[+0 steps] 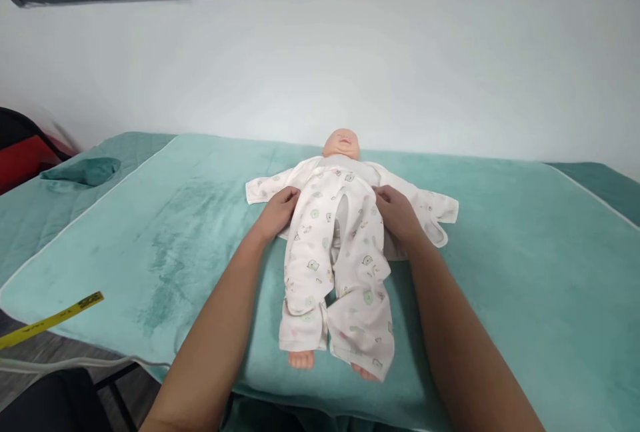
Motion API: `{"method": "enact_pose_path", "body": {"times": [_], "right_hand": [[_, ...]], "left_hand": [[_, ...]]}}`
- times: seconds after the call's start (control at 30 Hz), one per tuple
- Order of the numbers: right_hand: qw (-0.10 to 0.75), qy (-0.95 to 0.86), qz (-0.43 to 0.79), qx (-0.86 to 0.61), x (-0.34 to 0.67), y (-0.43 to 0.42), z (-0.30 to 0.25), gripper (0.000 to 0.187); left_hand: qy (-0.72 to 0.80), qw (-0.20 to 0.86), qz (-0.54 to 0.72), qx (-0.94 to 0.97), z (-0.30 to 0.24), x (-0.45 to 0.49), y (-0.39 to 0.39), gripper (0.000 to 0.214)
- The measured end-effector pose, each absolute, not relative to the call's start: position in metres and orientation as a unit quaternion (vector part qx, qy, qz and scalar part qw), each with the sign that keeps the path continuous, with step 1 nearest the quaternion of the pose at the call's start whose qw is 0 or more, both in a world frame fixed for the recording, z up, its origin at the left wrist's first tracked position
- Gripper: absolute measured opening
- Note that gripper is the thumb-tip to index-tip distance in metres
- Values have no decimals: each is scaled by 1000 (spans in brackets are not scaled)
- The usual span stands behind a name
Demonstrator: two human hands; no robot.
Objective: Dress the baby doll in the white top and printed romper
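A baby doll (342, 144) lies on its back, head toward the wall and feet toward me. White printed baby pants (313, 245) cover its legs and reach high over its belly; the toes show below the cuffs. Beneath them a white baby top (430, 204) is spread open, its sleeves stretched out to both sides. My left hand (281, 211) is closed on the left side of the pants near the waist. At the opposite side my right hand (399, 213) pinches the pants' edge. Both sets of fingertips are partly hidden by the cloth.
A teal plush cover (525, 272) spreads under the doll, with a crumpled teal cloth (83, 171) at the far left. A yellow strip (50, 320) and a pale cable (75, 363) are at the lower left, near a black chair (55, 402). The white wall (250, 72) stands behind.
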State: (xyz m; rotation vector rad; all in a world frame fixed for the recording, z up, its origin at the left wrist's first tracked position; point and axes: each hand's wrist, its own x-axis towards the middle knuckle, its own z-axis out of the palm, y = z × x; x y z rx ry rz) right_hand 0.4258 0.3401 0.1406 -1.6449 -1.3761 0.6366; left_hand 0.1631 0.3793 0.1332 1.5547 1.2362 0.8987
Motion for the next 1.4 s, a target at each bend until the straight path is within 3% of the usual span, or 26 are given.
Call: {"method": "enact_pose_path", "body": {"times": [0.2,0.5,0.7,1.0,1.17,1.4], "right_hand": [[452,-486,509,-548,437,321,139,20],[486,-436,592,-472,441,323,134,28],[509,-434,573,-474,431,322,136,26],[586,-467,410,-519,413,330,130,30],[597,-462,409,-513,410,334,129,40],[577,-499,422,-490,410,333,133,38]], "left_hand": [[452,589,264,617,144,147,363,35],[420,652,299,556,140,149,362,43],[409,658,362,519,136,155,360,42],[467,563,463,500,135,176,358,22],[484,535,493,486,137,186,354,20],[487,545,447,515,138,189,359,20]]}}
